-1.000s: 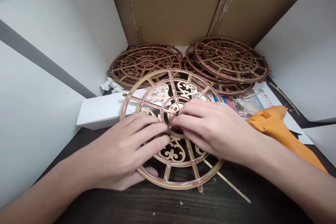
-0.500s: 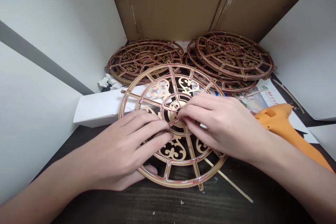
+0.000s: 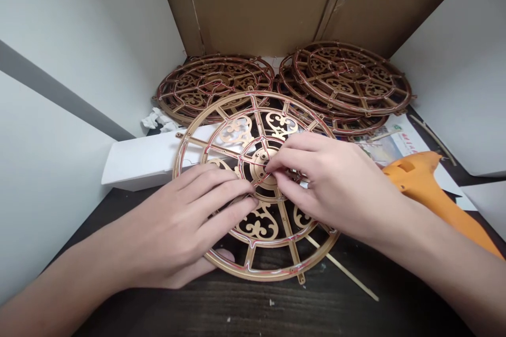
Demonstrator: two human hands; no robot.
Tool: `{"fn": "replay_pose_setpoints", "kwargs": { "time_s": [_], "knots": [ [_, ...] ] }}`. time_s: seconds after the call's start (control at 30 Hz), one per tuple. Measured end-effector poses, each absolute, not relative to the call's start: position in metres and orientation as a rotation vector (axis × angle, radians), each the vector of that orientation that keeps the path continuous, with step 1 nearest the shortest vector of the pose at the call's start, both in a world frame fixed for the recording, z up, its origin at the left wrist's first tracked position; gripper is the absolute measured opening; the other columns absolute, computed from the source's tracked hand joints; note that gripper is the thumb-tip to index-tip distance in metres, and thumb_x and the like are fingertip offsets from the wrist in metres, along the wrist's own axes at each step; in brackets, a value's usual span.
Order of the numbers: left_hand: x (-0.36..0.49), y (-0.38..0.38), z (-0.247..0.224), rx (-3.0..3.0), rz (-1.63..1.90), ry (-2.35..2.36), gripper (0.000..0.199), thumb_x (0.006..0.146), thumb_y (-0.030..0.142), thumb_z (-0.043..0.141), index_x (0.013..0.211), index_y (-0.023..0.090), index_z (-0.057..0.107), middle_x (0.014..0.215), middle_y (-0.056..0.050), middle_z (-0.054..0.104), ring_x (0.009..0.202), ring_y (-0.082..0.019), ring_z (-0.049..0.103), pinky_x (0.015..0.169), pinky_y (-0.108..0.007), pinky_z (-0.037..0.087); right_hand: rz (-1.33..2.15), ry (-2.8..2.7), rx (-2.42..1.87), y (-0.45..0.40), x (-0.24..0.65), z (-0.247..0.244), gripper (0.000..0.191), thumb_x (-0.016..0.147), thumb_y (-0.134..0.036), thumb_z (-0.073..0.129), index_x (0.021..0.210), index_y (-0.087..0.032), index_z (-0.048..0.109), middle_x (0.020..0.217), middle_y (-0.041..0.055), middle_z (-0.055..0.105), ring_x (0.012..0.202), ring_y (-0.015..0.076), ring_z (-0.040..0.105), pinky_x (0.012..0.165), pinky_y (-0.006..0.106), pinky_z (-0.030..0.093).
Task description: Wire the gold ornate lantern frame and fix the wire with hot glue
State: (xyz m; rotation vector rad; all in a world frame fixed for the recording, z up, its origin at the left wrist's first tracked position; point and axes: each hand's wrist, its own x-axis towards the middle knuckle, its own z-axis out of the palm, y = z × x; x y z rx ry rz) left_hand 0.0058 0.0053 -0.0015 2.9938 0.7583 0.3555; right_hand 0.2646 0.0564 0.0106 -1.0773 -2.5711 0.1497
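At the far left of the frame, a smooth white card panel (image 3: 51, 184) stands at an angle beside the dark wood-grain table (image 3: 237, 310). Farther in, a wad of crumpled white tissue (image 3: 156, 120) lies just behind a long white card box (image 3: 138, 160). In the lower left, the left hand (image 3: 190, 216) grasps a round gold openwork wooden wheel (image 3: 259, 224), its fingers curled over the spokes and its thumb tucked under the rim. The wheel is tilted at lower centre, with thin red lines along its frame. Behind it, at upper centre, lies a dark gold-and-red wheel stack (image 3: 213, 87), and a brown corrugated cardboard wall (image 3: 256, 5) rises above. The right hand (image 3: 328, 184) pinches at the wheel's central hub, though what its fingertips hold there is too small to tell. A thin wooden stick (image 3: 343, 268) lies under the wheel's lower right edge. To the upper right is a second wheel stack (image 3: 348, 79), and farther right an orange plastic glue gun (image 3: 422, 184) rests on a printed paper sheet (image 3: 395, 142).
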Motion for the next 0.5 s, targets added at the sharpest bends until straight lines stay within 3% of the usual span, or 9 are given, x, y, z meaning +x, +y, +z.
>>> {"fn": "replay_pose_setpoints", "kwargs": {
  "time_s": [0.13,0.5],
  "knots": [
    [0.0059,0.0055,-0.0015,2.998,0.348,0.754,0.054,0.09,0.025,0.069,0.138,0.004,0.057,0.141,-0.02,0.062,0.13,-0.038,0.048,0.112,-0.055,0.036,0.298,-2.476,-1.162,0.0594,0.2655,0.0115,0.014,0.089,-0.015,0.065,0.087,-0.022,0.077,0.086,-0.0001,0.068,0.085,0.019,0.064,0.078,0.036,0.051],
    [0.0085,0.0064,-0.0001,3.008,0.318,0.772,0.054,0.092,0.028,0.068,0.14,0.004,0.056,0.15,-0.018,0.06,0.132,-0.037,0.047,0.113,-0.054,0.035,0.258,-2.487,-1.187,0.0633,0.2679,0.0139,0.015,0.088,-0.015,0.067,0.086,-0.025,0.078,0.085,-0.0008,0.068,0.085,0.0197,0.066,0.075,0.037,0.052]
  ]
}}
